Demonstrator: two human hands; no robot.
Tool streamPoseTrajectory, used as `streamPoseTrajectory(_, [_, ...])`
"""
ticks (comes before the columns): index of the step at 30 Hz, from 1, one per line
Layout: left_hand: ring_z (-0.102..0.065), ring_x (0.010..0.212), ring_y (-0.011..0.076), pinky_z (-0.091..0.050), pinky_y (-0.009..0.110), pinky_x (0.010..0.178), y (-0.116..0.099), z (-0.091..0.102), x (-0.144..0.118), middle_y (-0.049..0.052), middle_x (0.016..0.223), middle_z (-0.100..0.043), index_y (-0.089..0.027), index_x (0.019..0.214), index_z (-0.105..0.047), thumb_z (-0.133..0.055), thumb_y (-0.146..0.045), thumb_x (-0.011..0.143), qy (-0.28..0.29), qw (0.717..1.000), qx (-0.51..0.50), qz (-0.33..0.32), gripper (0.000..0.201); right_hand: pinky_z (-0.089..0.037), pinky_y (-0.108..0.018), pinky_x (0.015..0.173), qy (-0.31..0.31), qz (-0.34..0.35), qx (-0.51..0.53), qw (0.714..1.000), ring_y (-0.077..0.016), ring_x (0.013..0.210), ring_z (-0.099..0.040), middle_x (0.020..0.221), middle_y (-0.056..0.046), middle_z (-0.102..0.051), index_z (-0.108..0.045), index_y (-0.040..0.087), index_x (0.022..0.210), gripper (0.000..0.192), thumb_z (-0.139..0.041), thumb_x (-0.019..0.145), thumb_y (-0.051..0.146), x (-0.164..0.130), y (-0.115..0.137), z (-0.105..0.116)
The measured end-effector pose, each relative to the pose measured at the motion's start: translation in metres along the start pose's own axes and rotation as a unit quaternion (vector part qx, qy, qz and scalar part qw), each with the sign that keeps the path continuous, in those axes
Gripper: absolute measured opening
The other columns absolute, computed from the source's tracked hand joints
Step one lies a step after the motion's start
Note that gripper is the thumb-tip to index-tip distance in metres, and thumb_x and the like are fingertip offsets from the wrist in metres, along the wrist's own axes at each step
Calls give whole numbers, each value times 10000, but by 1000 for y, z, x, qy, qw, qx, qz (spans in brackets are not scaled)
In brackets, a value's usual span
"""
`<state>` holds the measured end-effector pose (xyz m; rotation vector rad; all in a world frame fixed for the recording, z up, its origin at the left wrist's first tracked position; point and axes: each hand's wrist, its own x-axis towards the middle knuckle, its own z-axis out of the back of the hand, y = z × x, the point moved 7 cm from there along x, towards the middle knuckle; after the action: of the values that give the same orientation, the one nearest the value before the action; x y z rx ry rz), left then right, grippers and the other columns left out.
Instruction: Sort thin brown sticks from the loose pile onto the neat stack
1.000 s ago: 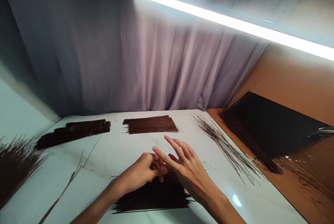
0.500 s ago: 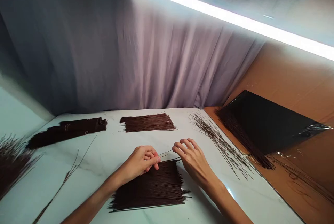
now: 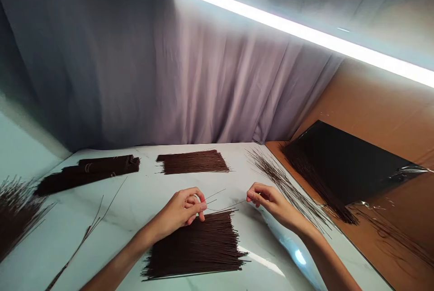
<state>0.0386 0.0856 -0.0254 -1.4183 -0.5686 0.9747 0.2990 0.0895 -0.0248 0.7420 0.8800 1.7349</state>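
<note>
My left hand (image 3: 183, 208) is closed in a pinch on a few thin dark brown strands (image 3: 216, 194), whose free ends poke out to the right. A fine, slightly bent strand (image 3: 234, 205) runs across to my right hand (image 3: 266, 197), where thumb and fingertips are pinched at its far end. Under and in front of the left hand lies a wide flat layer of the same dark brown strands (image 3: 195, 250), side by side, with uneven ends at the right. The left fingers cover part of its back edge.
Another flat layer of strands (image 3: 193, 162) lies further back. Tied dark bundles (image 3: 101, 169) are at the back left. Loose strands (image 3: 288, 180) spread at the right, beside a black sheet (image 3: 342, 159) on brown board. A thick brushy bunch (image 3: 16, 214) stands at the left edge.
My right hand has moved right, away from the left, and its fingers have closed on the end of a strand. The left hand has stayed nearly in place.
</note>
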Motion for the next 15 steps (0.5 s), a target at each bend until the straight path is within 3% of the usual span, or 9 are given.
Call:
streamPoseTrajectory(5, [-387, 485, 68, -218, 177, 427, 4, -4, 3, 17, 755, -726, -199, 931, -571, -704, -488, 877, 14, 1000, -8, -10, 323, -404, -272, 667, -12, 2, 46, 999, -157, 717, -492, 769, -1, -560, -615, 189, 814, 470, -494, 1009, 598, 4, -8, -3])
streamPoseTrajectory(11, [-417, 466, 74, -283, 205, 469, 4, -5, 3, 21, 767, -755, -202, 911, -571, -692, -444, 889, 20, 999, 10, -29, 272, -446, -304, 723, -53, 14, 88, 995, -184, 756, -541, 780, -21, -591, -632, 192, 790, 509, -527, 960, 660, 8, -5, -3])
streamPoseTrajectory(15, [-504, 503, 92, -421, 268, 643, -8, -4, -1, 36, 807, -788, -191, 902, -601, -619, -412, 942, 3, 997, 56, -59, 225, -497, -358, 803, -152, 12, 117, 981, -213, 824, -597, 927, -60, -638, -665, 189, 1066, 592, -424, 968, 720, 6, 0, 12])
